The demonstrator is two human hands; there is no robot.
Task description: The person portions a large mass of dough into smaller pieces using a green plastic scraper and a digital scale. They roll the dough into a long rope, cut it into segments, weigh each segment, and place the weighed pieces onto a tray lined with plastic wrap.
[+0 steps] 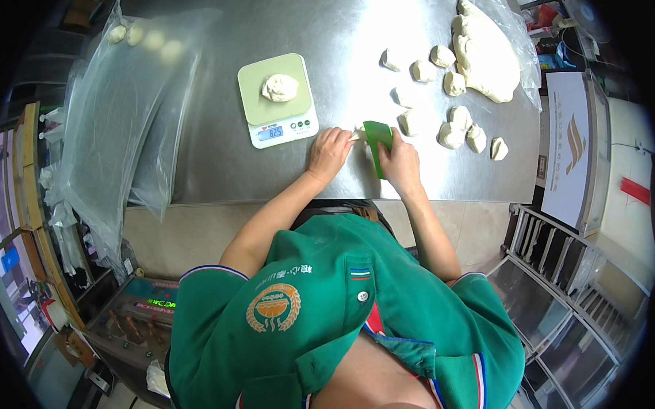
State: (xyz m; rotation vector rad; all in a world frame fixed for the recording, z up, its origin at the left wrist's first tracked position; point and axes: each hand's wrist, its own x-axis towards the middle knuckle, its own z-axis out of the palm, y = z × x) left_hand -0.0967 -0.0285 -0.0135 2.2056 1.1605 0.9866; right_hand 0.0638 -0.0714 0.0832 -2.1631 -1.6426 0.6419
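Note:
My right hand grips a green plastic dough scraper, its blade standing on edge against the steel table. A small strip of dough lies between my left hand and the scraper, pinched in the left fingertips. Whether the scraper has cut through it is hard to tell. Left of the hands is a kitchen scale with a lit display. One dough lump rests on its pale green platform. Several cut dough pieces are scattered to the right of my right hand.
A large dough mass lies at the far right, partly bordered by clear plastic sheeting. On the left, plastic sheeting drapes over the table's edge, with several dough balls under its far end. A metal rack stands at lower right.

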